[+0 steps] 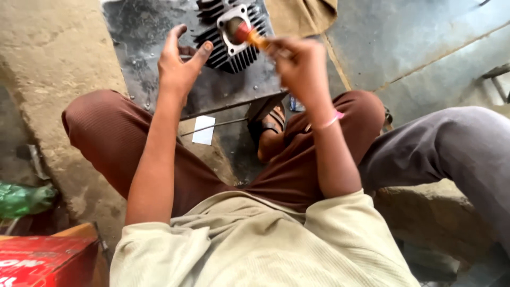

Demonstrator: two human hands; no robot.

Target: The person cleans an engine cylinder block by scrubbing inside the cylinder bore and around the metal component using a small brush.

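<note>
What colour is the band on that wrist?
Pink; the wristband on the right arm shows clearly in the head view.

cylinder top cropped, brush tip blurred

Premises appear to be an informal floor-level repair workshop. Evidence: bare, stained concrete floor; greasy metal sheet beneath both hands; finned engine cylinder between them, resting on the sheet.

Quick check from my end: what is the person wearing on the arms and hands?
Both forearms are bare below loose beige short sleeves. No gloves on the left hand or right hand. A thin pink band circles the right wrist. The left fingertips look grease-smudged.
</note>
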